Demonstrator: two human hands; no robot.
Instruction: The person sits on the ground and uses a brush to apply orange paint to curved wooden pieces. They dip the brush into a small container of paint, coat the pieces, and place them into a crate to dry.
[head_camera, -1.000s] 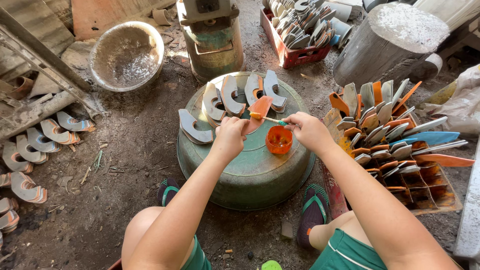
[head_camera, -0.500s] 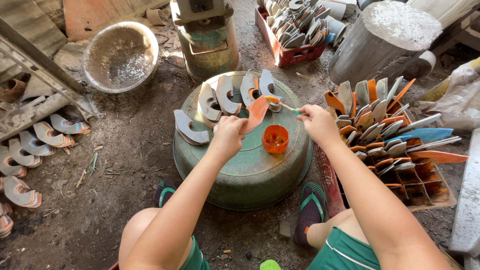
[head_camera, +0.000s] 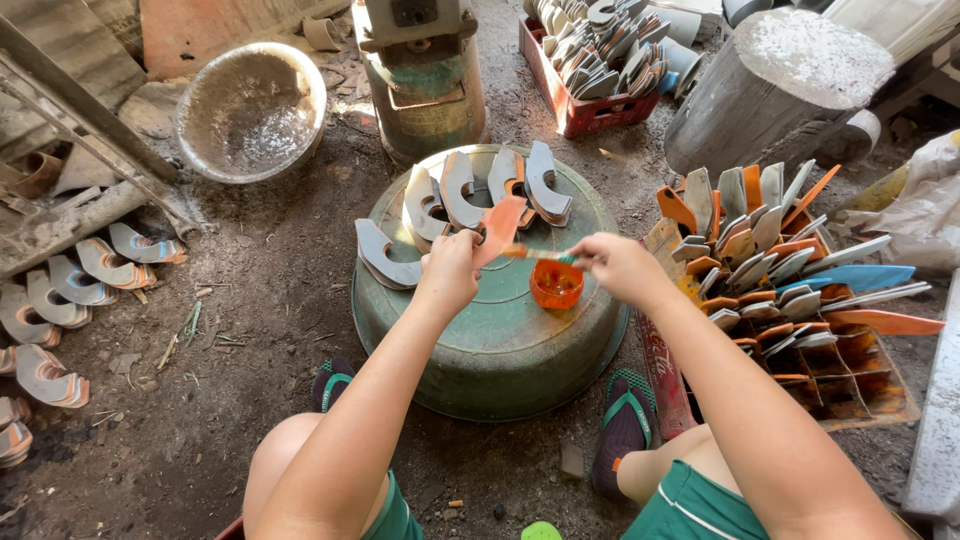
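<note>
My left hand (head_camera: 450, 270) holds a curved flat piece (head_camera: 500, 228) coated in orange paint, tilted up above an upturned green metal basin (head_camera: 500, 345). My right hand (head_camera: 618, 268) grips a thin paintbrush (head_camera: 540, 254) whose tip touches that piece. A small orange paint cup (head_camera: 556, 284) sits on the basin just below the brush. Several grey curved pieces (head_camera: 455, 195) lie along the basin's far rim, some with orange edges.
A wooden rack (head_camera: 790, 270) of grey and orange pieces stands to the right. A red crate (head_camera: 590, 112) of more pieces, a green cylinder (head_camera: 425, 85), a metal bowl (head_camera: 250, 105) and a stump (head_camera: 775, 85) lie beyond. Painted pieces (head_camera: 60, 300) line the dirt at left.
My right hand lifted the brush from the paint cup up to the piece in my left hand. The left hand raised and turned the piece a little.
</note>
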